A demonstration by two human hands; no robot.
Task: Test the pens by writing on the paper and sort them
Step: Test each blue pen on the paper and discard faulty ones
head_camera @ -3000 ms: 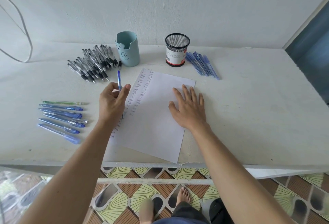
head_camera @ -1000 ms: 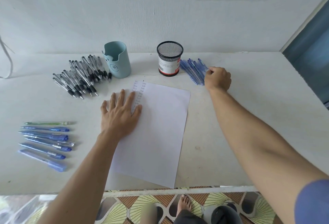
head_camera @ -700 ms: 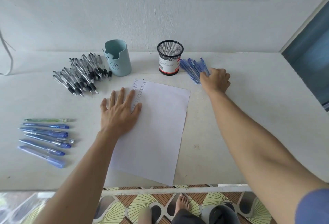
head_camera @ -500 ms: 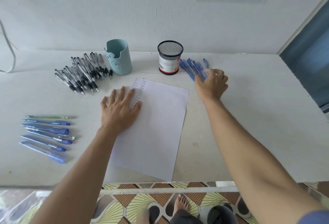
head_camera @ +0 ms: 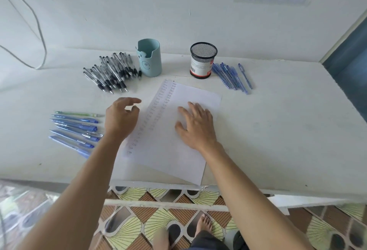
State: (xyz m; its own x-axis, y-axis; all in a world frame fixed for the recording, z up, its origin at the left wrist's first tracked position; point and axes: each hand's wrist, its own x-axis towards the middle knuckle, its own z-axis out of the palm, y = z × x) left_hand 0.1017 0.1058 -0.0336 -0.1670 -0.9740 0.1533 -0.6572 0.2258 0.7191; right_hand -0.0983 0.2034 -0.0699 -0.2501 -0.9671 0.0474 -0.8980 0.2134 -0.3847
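A white sheet of paper (head_camera: pixel 178 150) with two columns of small pen marks lies in front of me. My right hand (head_camera: pixel 195 125) rests flat on it, fingers spread, holding nothing. My left hand (head_camera: pixel 121 117) hovers just left of the sheet, fingers curled loosely and empty. Several blue pens (head_camera: pixel 74 130) lie in a row at the left. A heap of black-grip pens (head_camera: pixel 111 73) sits at the back left. Another group of blue pens (head_camera: pixel 230 76) lies right of the mesh cup, one pen (head_camera: pixel 245 75) a little apart.
A light blue pen holder (head_camera: pixel 149 58) and a black mesh cup (head_camera: pixel 202 60) stand at the back of the white table (head_camera: pixel 288 130). A grey cable (head_camera: pixel 39 31) hangs on the wall at the left. The table's front edge runs just below the paper.
My right hand left the blue pens at the back right and came down flat on the paper. My left hand lifted off the paper and shifted left, fingers curling.
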